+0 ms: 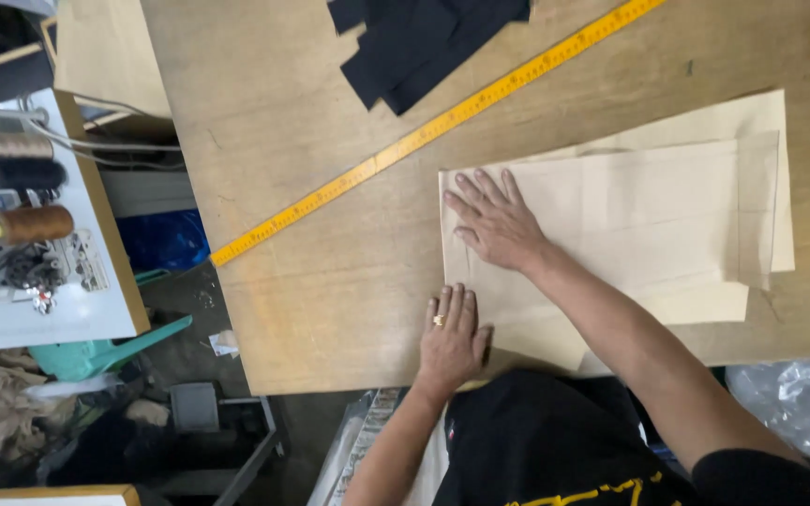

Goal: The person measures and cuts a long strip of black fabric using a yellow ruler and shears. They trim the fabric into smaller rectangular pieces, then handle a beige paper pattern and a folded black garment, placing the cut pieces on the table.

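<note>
Fingers flat, gripping nothing: your left hand (452,339), ring on one finger, presses the near left edge of the stacked tan paper pattern sheets (639,225); your right hand (497,223) spreads on their upper left corner. Sheets lie flat but uneven, edges not aligned. Yellow measuring stick (424,133) and black fabric pieces (414,42) lie untouched beyond.

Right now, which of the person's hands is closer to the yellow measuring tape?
Right. The right hand lies flat on the tan paper sheets, just below the yellow measuring tape; the left hand rests farther down, near the table edge.
</note>
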